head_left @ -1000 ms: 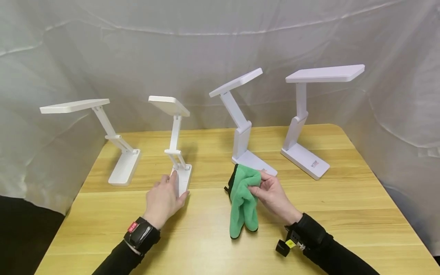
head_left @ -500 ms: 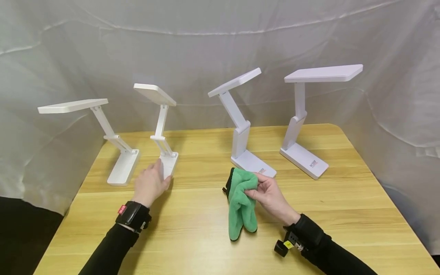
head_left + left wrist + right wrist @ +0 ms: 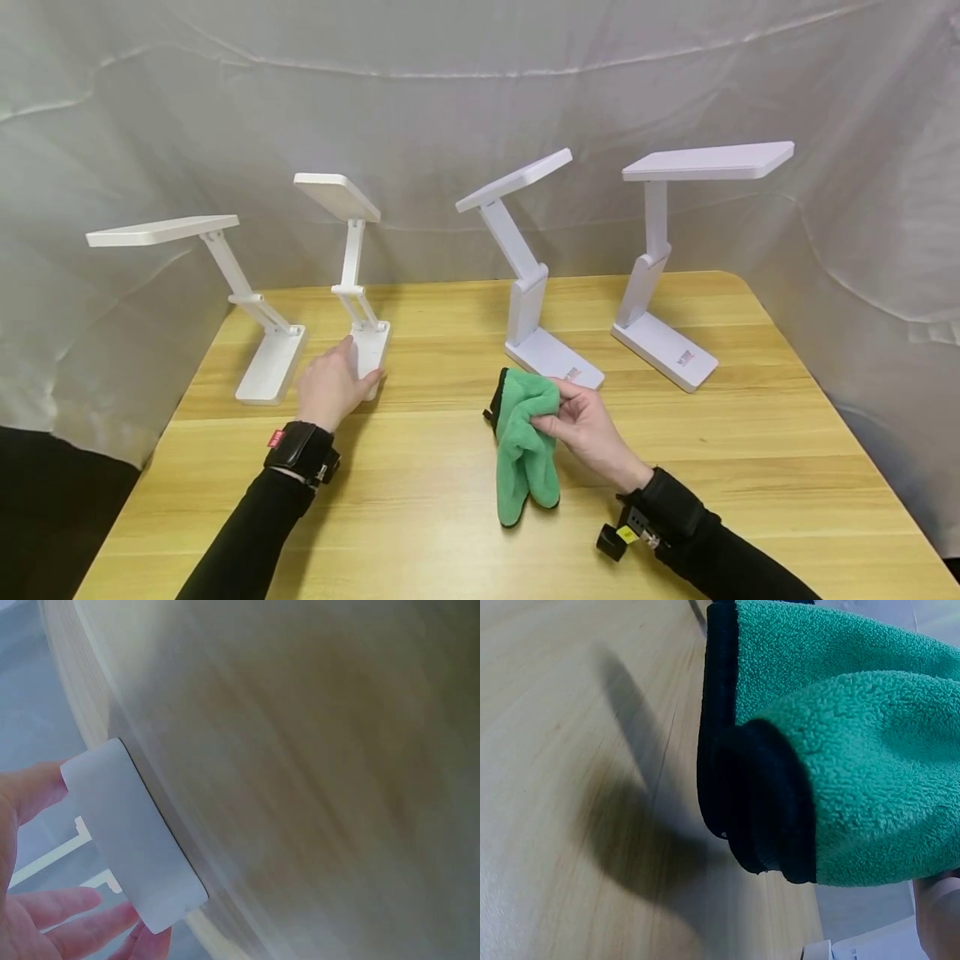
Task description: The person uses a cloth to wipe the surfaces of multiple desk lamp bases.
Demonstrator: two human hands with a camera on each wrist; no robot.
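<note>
My left hand (image 3: 330,390) holds the base of a white folding desk lamp (image 3: 371,348), second from the left. In the left wrist view, thumb and fingers clasp opposite sides of the lamp base (image 3: 135,832), close over the tabletop. The lamp stands unfolded, its head tilted up at the back. Farther right, my right hand (image 3: 596,432) pinches a green plush cloth (image 3: 527,437) with black edging between thumb and fingers. Its folds hang down in front, and the right wrist view shows the bunched cloth (image 3: 877,772) above the wood, covering most of that hand.
Another white desk lamp (image 3: 272,364) stands left of the held one. Two more, a middle-right lamp (image 3: 528,304) and a far-right lamp (image 3: 666,348), stand unfolded toward the back. A grey sheet (image 3: 420,125) hangs behind the wooden table (image 3: 420,517).
My left hand has shifted the second lamp back and to the left, toward the leftmost lamp. The right hand with the green cloth has barely moved.
</note>
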